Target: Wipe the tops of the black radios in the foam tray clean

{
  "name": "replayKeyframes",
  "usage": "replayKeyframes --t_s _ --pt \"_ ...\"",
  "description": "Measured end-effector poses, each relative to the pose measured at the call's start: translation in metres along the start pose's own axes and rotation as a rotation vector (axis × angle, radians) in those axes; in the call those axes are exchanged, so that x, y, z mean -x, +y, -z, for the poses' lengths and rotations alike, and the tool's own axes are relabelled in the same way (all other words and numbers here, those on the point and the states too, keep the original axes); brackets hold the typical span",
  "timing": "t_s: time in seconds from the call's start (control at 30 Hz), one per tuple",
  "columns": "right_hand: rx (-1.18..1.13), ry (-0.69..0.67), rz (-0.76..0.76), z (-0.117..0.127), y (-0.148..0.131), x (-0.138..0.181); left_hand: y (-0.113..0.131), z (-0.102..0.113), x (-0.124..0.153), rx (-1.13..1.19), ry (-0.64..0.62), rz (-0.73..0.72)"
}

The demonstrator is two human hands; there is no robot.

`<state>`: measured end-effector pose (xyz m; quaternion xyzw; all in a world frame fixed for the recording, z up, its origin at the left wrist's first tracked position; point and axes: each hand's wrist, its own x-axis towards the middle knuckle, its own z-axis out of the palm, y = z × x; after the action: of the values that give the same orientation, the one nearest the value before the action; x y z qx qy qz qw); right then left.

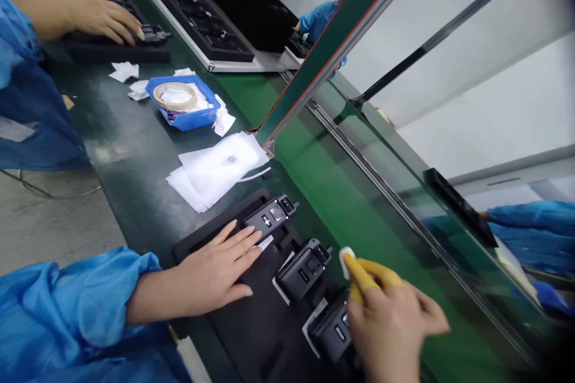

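A black foam tray (251,320) lies before me with several black boxy devices in its slots. My left hand (211,272) rests open over the tray, its fingertips at the lower edge of the farthest device (272,215). White slips stick out beside the devices. My right hand (389,317), with yellow finger cots on some fingers, pinches a small white wipe (347,260). It hovers above the nearest device (332,329) and partly covers it. The middle device (303,269) lies between my two hands, untouched.
White sheets (220,167) lie beyond the tray. Past them stands a blue bin (193,116) with a tape roll (175,96) and crumpled paper. A co-worker's hand (103,18) touches another device at upper left. A green conveyor belt (309,191) and slanted post (332,42) run along the right.
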<state>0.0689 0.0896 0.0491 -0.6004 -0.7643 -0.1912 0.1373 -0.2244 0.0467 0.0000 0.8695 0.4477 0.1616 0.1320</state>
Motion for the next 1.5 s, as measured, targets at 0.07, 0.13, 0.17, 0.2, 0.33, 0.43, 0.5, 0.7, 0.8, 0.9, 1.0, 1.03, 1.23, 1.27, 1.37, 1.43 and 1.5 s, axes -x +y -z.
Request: replayKeyframes --t_s 0.07,0.13,0.17,0.2,0.33,0.43,0.5,0.7,0.8,0.9,1.0,1.03,1.23,1.27,1.37,1.43,1.5 --pt "-0.020 0.028 0.130 -0.017 -0.031 -0.023 0.001 0.001 -0.001 -0.003 -0.022 0.016" --pt "-0.039 0.110 0.256 -0.029 -0.057 -0.043 0.001 0.003 -0.003 0.003 -0.041 0.024" --pt "-0.041 0.127 0.296 -0.035 -0.067 -0.050 0.000 0.003 -0.004 0.005 -0.050 0.025" --pt "-0.044 0.135 0.332 -0.039 -0.075 -0.056 0.000 0.003 -0.005 0.005 -0.057 0.023" --pt "-0.062 0.122 0.417 -0.053 -0.089 -0.070 -0.001 0.000 -0.004 -0.024 -0.016 -0.009" --pt "-0.039 0.125 0.452 -0.058 -0.088 -0.071 -0.002 -0.002 -0.001 -0.080 0.052 -0.029" --pt "-0.025 0.134 0.459 -0.057 -0.086 -0.068 -0.002 0.000 0.000 -0.100 0.077 -0.039" --pt "-0.035 0.140 0.433 -0.056 -0.091 -0.067 -0.002 0.003 -0.002 -0.092 0.127 -0.036" --pt "-0.019 0.161 0.446 -0.060 -0.096 -0.076 -0.001 -0.001 -0.002 -0.109 0.118 -0.034" --pt "0.008 0.140 0.414 -0.061 -0.094 -0.077 0.000 -0.004 0.000 -0.109 0.089 -0.023" --pt "0.022 0.132 0.354 -0.058 -0.092 -0.068 0.000 -0.004 0.000 -0.092 0.080 -0.010" --pt "0.021 0.143 0.342 -0.058 -0.093 -0.065 -0.001 -0.003 0.000 -0.090 0.085 -0.013" --pt "0.008 0.164 0.368 -0.057 -0.104 -0.074 -0.004 0.002 -0.004 -0.094 0.087 -0.031" --pt "0.011 0.152 0.361 -0.058 -0.104 -0.075 -0.004 0.002 -0.004 -0.088 0.084 -0.030" --pt "0.029 0.126 0.327 -0.057 -0.096 -0.070 -0.005 0.001 -0.004 -0.048 0.054 -0.022" --pt "0.041 0.131 0.305 -0.056 -0.091 -0.063 -0.005 0.001 -0.005 -0.009 0.032 -0.014" --pt "0.030 0.147 0.295 -0.057 -0.091 -0.058 -0.004 0.001 -0.005 0.021 0.014 -0.004"
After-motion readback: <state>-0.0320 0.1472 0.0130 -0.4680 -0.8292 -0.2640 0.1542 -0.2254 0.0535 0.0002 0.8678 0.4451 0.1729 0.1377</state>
